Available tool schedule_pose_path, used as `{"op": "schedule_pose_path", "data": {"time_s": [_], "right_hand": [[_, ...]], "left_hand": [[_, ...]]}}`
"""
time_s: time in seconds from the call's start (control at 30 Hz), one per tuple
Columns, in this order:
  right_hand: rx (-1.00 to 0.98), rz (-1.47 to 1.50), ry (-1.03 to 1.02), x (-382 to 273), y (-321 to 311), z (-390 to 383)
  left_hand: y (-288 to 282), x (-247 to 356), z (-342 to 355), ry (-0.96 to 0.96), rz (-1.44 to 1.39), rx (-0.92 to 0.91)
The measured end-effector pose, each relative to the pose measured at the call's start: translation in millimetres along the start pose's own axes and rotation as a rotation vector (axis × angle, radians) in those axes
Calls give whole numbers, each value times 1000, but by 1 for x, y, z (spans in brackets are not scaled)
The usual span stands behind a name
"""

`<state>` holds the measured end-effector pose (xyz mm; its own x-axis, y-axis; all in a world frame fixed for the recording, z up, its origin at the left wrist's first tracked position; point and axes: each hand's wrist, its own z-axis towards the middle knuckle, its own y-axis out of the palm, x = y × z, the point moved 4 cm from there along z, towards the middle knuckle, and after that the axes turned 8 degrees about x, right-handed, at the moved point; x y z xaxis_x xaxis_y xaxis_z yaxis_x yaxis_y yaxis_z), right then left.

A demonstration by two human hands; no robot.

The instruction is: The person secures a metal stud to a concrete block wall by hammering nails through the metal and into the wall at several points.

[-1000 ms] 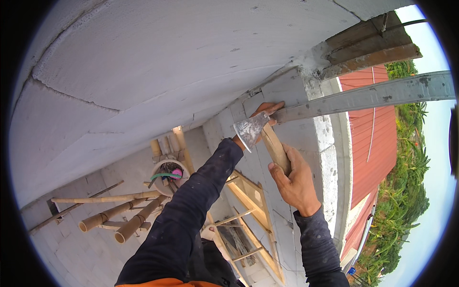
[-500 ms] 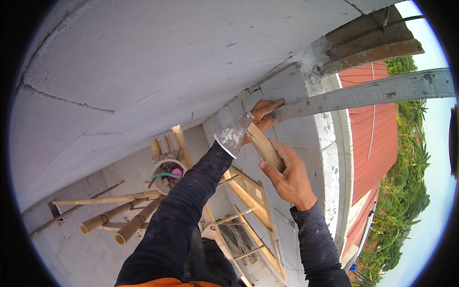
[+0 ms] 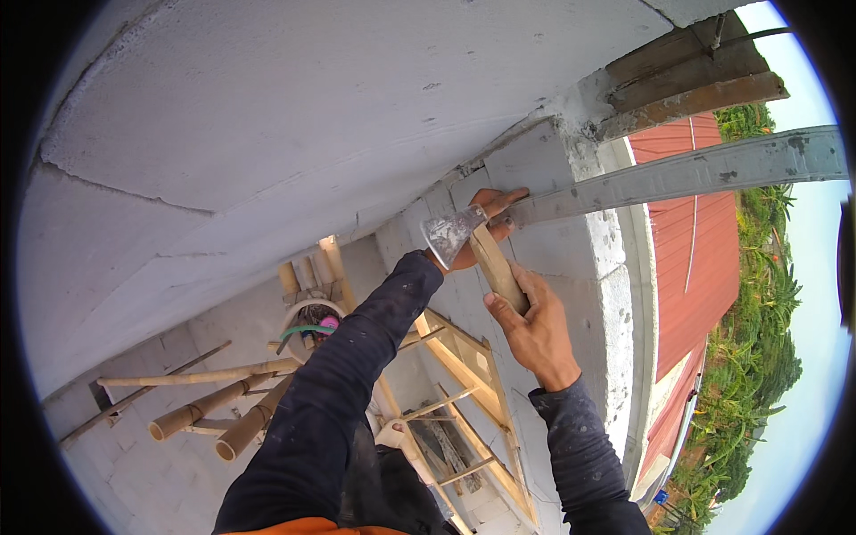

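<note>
My right hand (image 3: pixel 538 334) is closed around the wooden handle (image 3: pixel 499 267) of a hatchet. The worn, pale-smeared hatchet head (image 3: pixel 453 234) points up and left, in front of my left wrist. Beyond it, my left hand (image 3: pixel 492 207) reaches to the block wall, fingers along the near end of a long grey metal bar (image 3: pixel 678 174). One finger lies above that end and another part of the hand below it. The hatchet partly covers this hand. From there the bar runs right, past the wall's edge.
Large pale blocks form the wall (image 3: pixel 267 116) at upper left. Below are bamboo poles (image 3: pixel 254 419), a round bucket (image 3: pixel 299 312) holding tools and a green strap, and a wooden ladder-like frame (image 3: pixel 464 392). A red corrugated roof (image 3: pixel 691 267) and trees (image 3: pixel 758 357) stand outside, right.
The hatchet head has shifted right and slightly up, closer to my left fingers, and its handle stands steeper. My left hand stays by the bar's end.
</note>
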<state>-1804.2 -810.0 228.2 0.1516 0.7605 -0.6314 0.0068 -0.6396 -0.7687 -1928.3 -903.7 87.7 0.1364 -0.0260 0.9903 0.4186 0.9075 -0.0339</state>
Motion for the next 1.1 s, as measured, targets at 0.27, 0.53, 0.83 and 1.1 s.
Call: {"op": "schedule_pose_path", "data": {"time_s": [0.27,0.53,0.83,1.1], "right_hand": [[52,30,93,9,-2,3],[4,125,201,22,0,15],[59,107,140,25,5,12],[135,8,88,22,5,7]], "left_hand": [[-1,-3,4,97,59,43],[-4,-3,7,142,147,44],[-3,-11,8,108,131,9],[-1,-28,5,211,118,89]]}}
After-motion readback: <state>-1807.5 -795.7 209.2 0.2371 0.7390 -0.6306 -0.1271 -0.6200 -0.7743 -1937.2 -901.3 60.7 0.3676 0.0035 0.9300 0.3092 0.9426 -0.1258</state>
